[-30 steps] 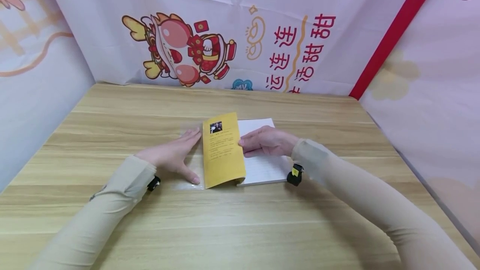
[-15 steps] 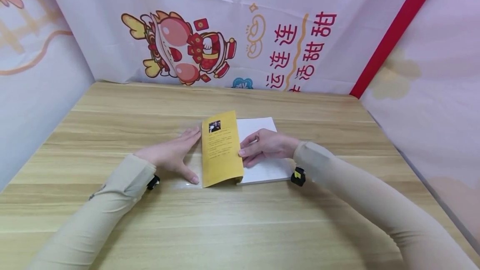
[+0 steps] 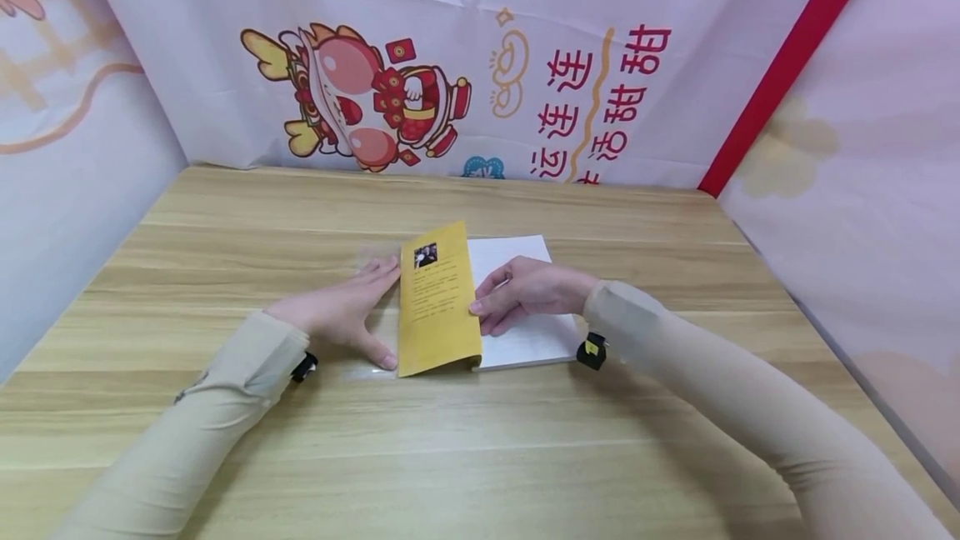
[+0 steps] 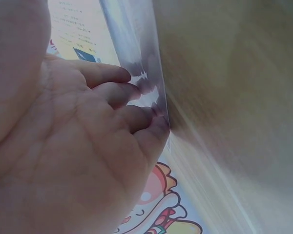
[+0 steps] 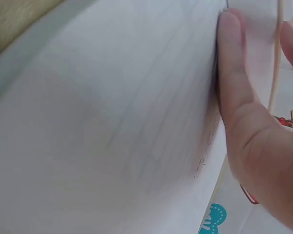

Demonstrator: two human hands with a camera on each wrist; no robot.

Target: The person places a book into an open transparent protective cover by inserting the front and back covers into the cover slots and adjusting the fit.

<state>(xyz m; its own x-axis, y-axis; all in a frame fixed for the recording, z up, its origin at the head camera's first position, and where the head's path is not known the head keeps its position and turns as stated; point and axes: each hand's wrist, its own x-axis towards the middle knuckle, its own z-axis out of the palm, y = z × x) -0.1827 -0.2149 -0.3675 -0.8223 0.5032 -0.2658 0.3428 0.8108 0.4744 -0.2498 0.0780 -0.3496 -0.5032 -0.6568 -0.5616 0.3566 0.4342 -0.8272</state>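
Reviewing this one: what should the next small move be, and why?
Probably fold the clear film over the yellow flap with the left hand: its spread fingers lie beside the flap, where film juts past the left edge, and the right hand holds the right edge.

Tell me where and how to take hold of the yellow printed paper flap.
Likely best: pinch the yellow printed paper flap midway along its right edge, coming from the right. That edge looks raised, with shadow beneath its lower end; the left hand occupies the opposite side.
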